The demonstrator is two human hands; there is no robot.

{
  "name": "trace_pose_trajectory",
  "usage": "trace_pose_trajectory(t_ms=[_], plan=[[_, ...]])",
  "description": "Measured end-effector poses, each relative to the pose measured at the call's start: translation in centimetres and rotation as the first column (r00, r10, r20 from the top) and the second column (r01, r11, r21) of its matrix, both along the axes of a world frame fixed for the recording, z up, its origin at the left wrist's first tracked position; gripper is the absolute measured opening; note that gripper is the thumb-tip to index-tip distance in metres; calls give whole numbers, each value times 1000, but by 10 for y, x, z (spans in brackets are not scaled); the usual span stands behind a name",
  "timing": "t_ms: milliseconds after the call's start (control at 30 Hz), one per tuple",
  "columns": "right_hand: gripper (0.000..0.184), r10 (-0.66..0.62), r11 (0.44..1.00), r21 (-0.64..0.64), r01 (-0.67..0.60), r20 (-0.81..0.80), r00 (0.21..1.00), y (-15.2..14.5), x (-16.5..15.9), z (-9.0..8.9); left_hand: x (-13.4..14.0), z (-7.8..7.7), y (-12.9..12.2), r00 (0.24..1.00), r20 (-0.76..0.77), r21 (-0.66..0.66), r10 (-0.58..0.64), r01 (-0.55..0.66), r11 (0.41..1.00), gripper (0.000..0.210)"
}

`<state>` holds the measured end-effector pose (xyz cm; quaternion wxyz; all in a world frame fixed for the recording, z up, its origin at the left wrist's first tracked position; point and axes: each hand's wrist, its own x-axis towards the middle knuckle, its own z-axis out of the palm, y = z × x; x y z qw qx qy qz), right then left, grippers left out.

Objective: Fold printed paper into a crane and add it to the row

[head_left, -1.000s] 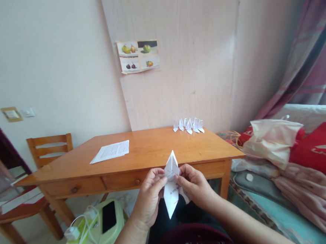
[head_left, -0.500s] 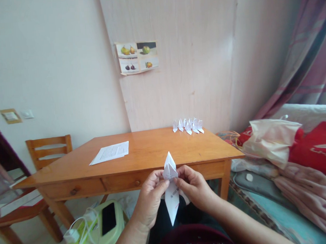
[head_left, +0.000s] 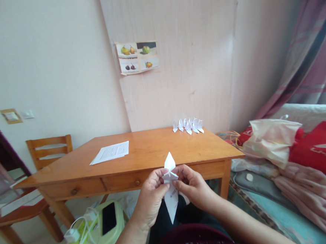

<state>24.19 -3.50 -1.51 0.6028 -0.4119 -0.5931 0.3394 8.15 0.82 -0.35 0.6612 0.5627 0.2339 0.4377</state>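
A folded white paper piece (head_left: 172, 205), long and pointed at its top and bottom ends, is held upright in front of the table's near edge. My left hand (head_left: 153, 191) pinches its left side near the middle between thumb and fingers. On the other side, my right hand (head_left: 192, 185) grips the right edge the same way. Between my fingertips a raised flap crosses the middle of the paper. Some printed marks show below it. Several small folded paper figures (head_left: 188, 126) stand grouped at the table's far right corner.
A stack of printed sheets (head_left: 109, 153) lies on the wooden table (head_left: 150, 145). At lower left, a phone (head_left: 108, 218) and white cables rest on a light green box (head_left: 118, 221). A chair (head_left: 49, 148) is at left; bags and cloth (head_left: 313, 197) lie at right.
The flap in the middle of the paper has folded down, with its pointed top no longer standing up. Both hands stay nearly in place, fingertips slightly shifted.
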Motion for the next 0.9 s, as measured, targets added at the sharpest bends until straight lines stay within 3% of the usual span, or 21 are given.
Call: trace_pose_trajectory(t_ms=[267,600,900], plan=[[21,-38,999,-6,38,41,998,2,3,-2,2,-3,3,1000,25,-33,-12,13,999,31],[29,-70,998,-7,70,-77,995,3,5,-2,3,-7,2,997,-49,-80,-53,49,996,28],[32,-83,995,-58,76,-117,990,5,4,-4,3,-4,-1,999,-20,-36,47,-48,998,32]])
